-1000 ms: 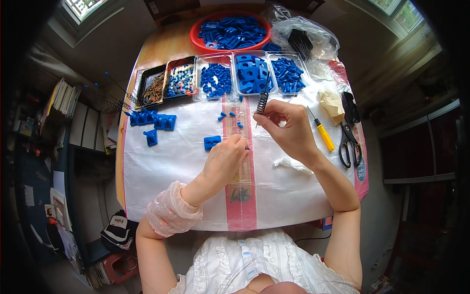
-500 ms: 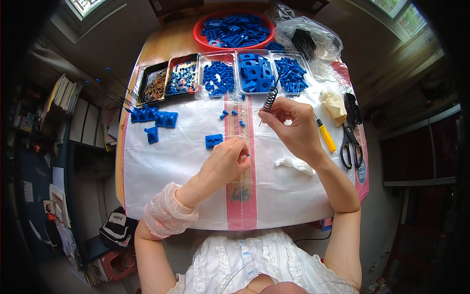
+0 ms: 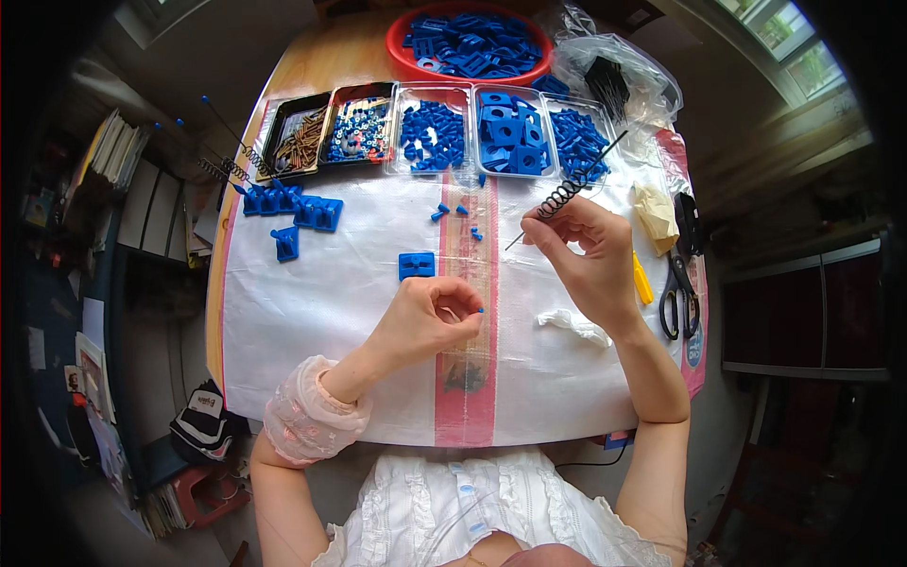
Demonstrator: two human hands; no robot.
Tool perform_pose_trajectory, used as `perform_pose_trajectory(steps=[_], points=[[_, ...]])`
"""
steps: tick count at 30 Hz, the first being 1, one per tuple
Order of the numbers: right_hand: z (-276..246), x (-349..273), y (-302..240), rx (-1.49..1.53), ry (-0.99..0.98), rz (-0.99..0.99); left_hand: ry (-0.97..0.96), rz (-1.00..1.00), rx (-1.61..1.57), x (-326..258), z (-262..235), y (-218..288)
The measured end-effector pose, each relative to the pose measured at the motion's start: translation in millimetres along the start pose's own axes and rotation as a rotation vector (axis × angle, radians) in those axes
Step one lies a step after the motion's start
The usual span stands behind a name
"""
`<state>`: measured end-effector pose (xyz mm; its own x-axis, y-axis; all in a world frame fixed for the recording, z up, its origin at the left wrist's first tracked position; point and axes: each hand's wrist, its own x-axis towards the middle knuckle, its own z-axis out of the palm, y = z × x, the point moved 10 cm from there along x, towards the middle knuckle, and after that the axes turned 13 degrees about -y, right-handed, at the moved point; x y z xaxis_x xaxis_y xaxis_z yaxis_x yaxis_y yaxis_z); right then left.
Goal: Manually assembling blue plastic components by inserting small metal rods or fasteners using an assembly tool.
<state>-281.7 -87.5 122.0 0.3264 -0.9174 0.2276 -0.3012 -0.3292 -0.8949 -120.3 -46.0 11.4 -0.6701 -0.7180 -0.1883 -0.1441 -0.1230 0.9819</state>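
Note:
My right hand (image 3: 597,260) is closed in a pinch on a black coil spring (image 3: 564,195) with straight wire ends, held tilted above the sheet. My left hand (image 3: 425,317) is closed too, with a tiny blue piece (image 3: 481,310) showing at its fingertips; most of that piece is hidden. Just beyond the left hand lies a blue rectangular block (image 3: 416,265). Farther off are a few loose blue pegs (image 3: 439,213). At the far left stand joined blue blocks (image 3: 318,214) and a single blue block (image 3: 284,244), with coiled black wires (image 3: 223,170) with blue tips beside them.
A row of trays holds brown metal pins (image 3: 300,144), small mixed parts (image 3: 357,128), blue pegs (image 3: 433,137), blue blocks (image 3: 511,132) and blue pieces (image 3: 579,142). Behind stands a red basin (image 3: 400,61). At right lie scissors (image 3: 678,293), a yellow handle (image 3: 642,281) and a white crumpled tissue (image 3: 574,327).
My right hand has shifted slightly right, and the spring has tipped from near upright to a slant. The left hand has drawn back from the blue block and turned, its fingers rounder. The view has shifted slightly.

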Motion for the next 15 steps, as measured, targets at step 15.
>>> perform_pose_trajectory(steps=[15], points=[[3, -2, 2, 0.067, -0.039, 0.067, 0.0, -0.018, -0.171, -2, 0, -13]])
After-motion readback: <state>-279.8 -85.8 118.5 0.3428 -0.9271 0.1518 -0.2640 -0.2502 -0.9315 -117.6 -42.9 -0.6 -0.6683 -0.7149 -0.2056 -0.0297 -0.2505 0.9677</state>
